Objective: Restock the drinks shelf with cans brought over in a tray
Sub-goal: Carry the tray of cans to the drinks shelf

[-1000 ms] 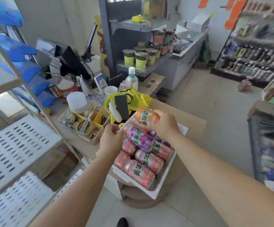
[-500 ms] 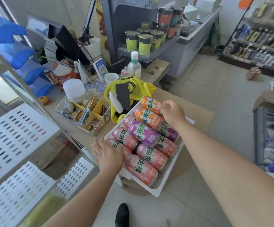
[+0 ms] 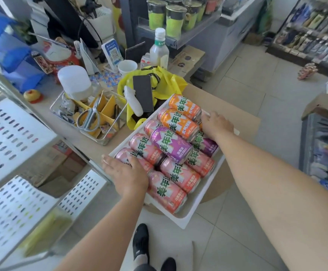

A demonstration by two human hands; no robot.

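A white tray (image 3: pixel 189 217) rests on the counter's near edge, piled with drink cans lying on their sides: pink cans (image 3: pixel 179 174) in front, a purple can (image 3: pixel 171 144) on top, two orange cans (image 3: pixel 181 122) at the far end. My left hand (image 3: pixel 127 174) lies flat with straight fingers on the tray's near left rim and a pink can. At the far right rim, beside the orange cans, my right hand (image 3: pixel 216 124) bends its fingers down over the tray's edge. White perforated shelves (image 3: pixel 12 137) stand bare at my left.
Behind the tray lie a yellow bag (image 3: pixel 169 81) with a phone (image 3: pixel 142 92), a clear organiser with scissors (image 3: pixel 89 118), a white jar (image 3: pixel 74 81), a cup (image 3: pixel 127 67) and a bottle (image 3: pixel 159 50). Stocked racks (image 3: pixel 315 36) line the right. My shoes (image 3: pixel 140 241) are below.
My right hand set an orange can on the pile and moved to the tray's right rim. My left hand dropped from the cans to the near left rim.
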